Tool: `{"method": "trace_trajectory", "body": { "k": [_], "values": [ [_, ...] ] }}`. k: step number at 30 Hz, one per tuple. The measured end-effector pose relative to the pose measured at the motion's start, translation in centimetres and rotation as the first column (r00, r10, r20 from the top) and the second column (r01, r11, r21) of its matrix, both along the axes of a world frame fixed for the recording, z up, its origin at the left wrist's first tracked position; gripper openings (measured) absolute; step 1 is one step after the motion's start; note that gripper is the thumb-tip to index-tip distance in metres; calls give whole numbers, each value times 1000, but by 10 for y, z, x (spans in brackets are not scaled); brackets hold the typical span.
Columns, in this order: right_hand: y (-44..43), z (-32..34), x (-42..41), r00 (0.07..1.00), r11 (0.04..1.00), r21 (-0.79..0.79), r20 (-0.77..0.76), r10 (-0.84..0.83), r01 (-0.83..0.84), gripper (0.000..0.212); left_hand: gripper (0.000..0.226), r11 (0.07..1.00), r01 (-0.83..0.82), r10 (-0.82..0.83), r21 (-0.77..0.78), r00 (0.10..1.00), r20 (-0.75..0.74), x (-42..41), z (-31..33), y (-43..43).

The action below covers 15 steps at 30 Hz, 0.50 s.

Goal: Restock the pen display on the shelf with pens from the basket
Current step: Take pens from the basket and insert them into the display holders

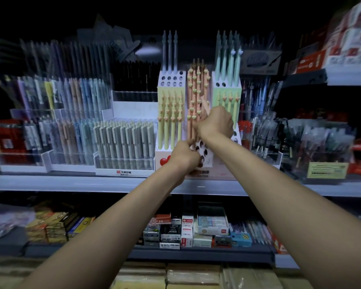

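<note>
Head view is showing the fingers of the right hand [216, 122] curling round a peach pen [205, 106], which is slanting up and to the left out of the fist, in the middle of the frame. The other fist, the left hand [184, 157], is sitting just below and to the left with its fingers curled in against the holes [202, 148] of the display [223, 166]. I cannot tell whether it is gripping anything or only steadying the box.

From where I am standing, the risk is in the crowding. The pen is touching or nearly touching the packed peach pens [197, 94], so a slanted push could be knocking them askew or missing a hole. The right wrist is hanging close to the green pens [229, 101] and could be brushing them. A hard press might be shifting the whole display on the shelf [92, 182].

The pen is looking slim, light and smooth, matching its neighbours with their small heart tops. Yellow pens [171, 117] are filling the column to the left. Several holes are showing dark and open low in the centre. The basket is not appearing anywhere in the frame.
</note>
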State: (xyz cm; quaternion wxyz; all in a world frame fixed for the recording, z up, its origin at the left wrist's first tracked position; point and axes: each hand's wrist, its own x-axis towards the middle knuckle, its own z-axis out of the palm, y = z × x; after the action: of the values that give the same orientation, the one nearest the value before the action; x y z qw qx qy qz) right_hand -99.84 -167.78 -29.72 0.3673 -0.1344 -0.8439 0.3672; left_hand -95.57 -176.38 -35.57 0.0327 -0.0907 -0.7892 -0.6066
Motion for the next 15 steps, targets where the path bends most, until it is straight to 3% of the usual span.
{"method": "trace_trajectory", "body": {
  "k": [3,7,11,13,15],
  "values": [
    [13,2,12,979,994,-65,178,95,-85,12,47,1000,15,-14,-6,994,113,9,4,-5],
    [33,3,36,884,940,-228,339,322,-254,20,41,999,37,-39,15,982,187,25,9,-16],
    [50,-4,53,863,902,-317,317,393,-294,16,33,999,22,-28,33,984,176,31,6,-24],
    [57,-9,55,890,894,-341,246,385,-292,26,29,999,3,-10,46,990,143,31,4,-23],
    [61,-12,58,916,897,-320,156,369,-306,18,28,997,-13,5,71,994,105,32,4,-18]
  ]
}}
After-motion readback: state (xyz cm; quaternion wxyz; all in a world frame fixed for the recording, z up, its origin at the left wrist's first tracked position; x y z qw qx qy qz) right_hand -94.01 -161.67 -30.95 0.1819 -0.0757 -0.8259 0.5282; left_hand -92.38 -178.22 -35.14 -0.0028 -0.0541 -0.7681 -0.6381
